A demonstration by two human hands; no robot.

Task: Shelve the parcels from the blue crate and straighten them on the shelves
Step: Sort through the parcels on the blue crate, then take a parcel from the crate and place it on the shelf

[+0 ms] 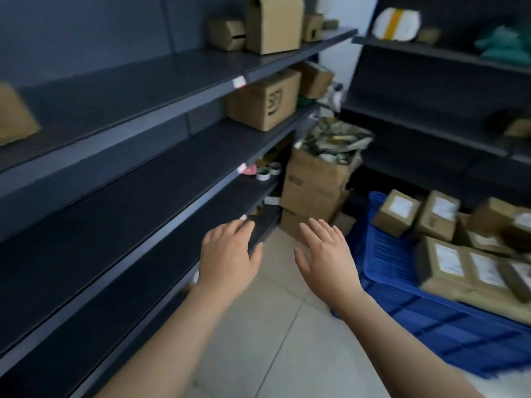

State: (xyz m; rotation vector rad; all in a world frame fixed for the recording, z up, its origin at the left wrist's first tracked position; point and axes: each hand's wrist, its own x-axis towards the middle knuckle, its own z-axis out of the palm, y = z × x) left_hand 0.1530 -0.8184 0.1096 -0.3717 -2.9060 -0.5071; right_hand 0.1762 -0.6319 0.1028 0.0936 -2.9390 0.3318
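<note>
**Empty hands, loose heap: mind the grab**

Nearest me, the left hand [230, 255] hovers by the front edge of a low shelf [263, 225], fingers loosely apart. The right hand [327, 254] is over the floor [273, 326], fingers [324, 231] spread. Neither holds anything. The parcels [398, 211] lie in the blue crate [382, 254] on the floor, off to the right.

Risks, as I judge them:
- The parcels are heaped and tilted, so pulling one could tip its neighbours over the rim.
- The left knuckles are v. close to the metal shelf edge; a quick swing could bang them.
- The crate sits right by the person, so a careless step could catch it.

Count, near to far:
- 2 hands
- 1 crate
- approx. 7 parcels showing; blur hides the rest
- 4 levels on the left rack [115, 96]
- 2 tape rolls [262, 175]
- 2 stacked floor cartons [313, 182], top one overstuffed
- 5 boxes [264, 101] at the rack's far end, plus 1 at the left edge
</note>
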